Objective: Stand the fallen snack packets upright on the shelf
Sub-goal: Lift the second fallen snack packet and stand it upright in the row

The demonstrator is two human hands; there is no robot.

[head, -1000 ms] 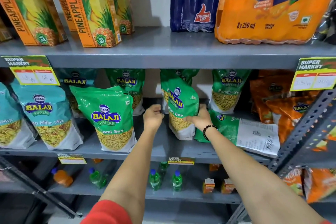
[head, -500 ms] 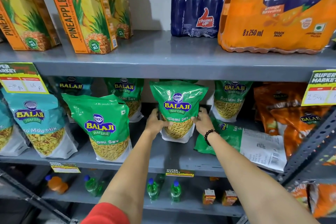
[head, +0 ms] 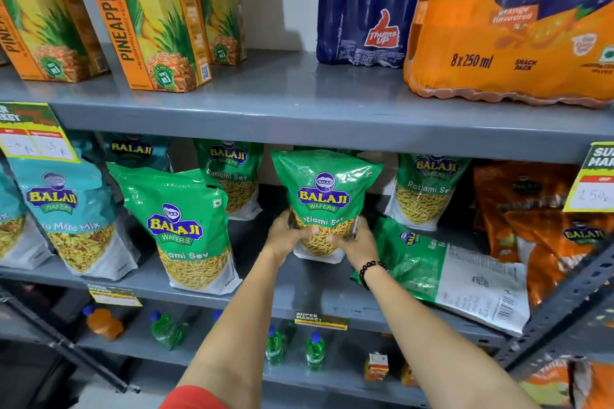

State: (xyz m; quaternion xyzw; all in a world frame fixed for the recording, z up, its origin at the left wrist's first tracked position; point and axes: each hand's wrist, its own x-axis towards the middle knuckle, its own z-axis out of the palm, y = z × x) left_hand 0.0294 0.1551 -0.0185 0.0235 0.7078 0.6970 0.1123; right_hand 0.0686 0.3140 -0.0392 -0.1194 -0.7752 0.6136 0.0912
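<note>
A green Balaji Ratlami Sev packet (head: pixel 324 189) stands upright in the middle of the grey shelf (head: pixel 299 289). My left hand (head: pixel 285 236) grips its lower left side and my right hand (head: pixel 355 239), with a black bead bracelet at the wrist, grips its lower right side. Just right of it another green packet (head: pixel 442 272) lies flat on its face, barcode side up, reaching the shelf's front edge. More green packets stand upright: one at front left (head: pixel 186 229), two at the back (head: pixel 232 176) (head: pixel 428 189).
Teal Balaji packets (head: pixel 69 216) stand at the left and orange ones (head: pixel 545 229) at the right behind a slanted metal brace (head: pixel 564 302). Pineapple juice cartons (head: pixel 146 16), a Thums Up pack (head: pixel 368 10) and a Fanta pack (head: pixel 518 26) sit on the shelf above. Small bottles fill the shelf below.
Both hands turned the middle green packet to face front and set it upright, then closed in lower around its base. The camera moved closer and tilted up slightly.
</note>
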